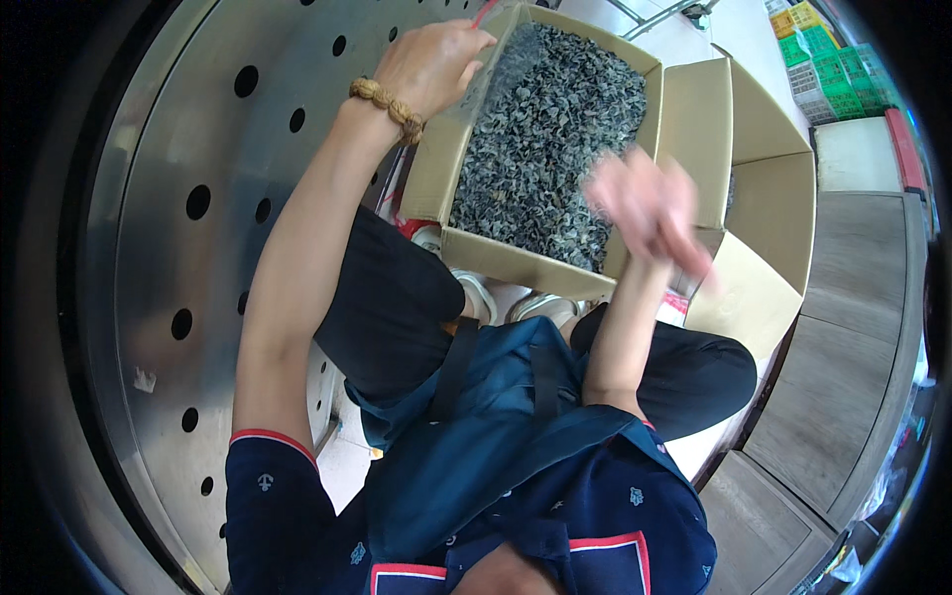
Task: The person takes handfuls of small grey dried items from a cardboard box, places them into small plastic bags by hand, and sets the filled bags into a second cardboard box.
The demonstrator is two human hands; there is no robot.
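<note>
An open cardboard box (pixel 520 264) stands before my feet, filled with dark, curled dried pieces that look like dried black fungus (pixel 550 149). My left hand (pixel 439 63), with a brown beaded bracelet (pixel 387 108) on its wrist, is at the box's far left edge. Its fingers are curled, and a thin red strip (pixel 485 13) comes out at their tips. Clear plastic film (pixel 513 63) lies along that side of the contents. Motion blurs my right hand (pixel 647 204) above the box's right edge; whether it holds anything cannot be seen.
A second open cardboard box (pixel 773 201) adjoins on the right, its inside mostly hidden. To the left rises a perforated metal panel (pixel 223 260). Grey wood-look cabinet panels (pixel 848 320) run along the right. Green plastic crates (pixel 833 74) are stacked at the far right.
</note>
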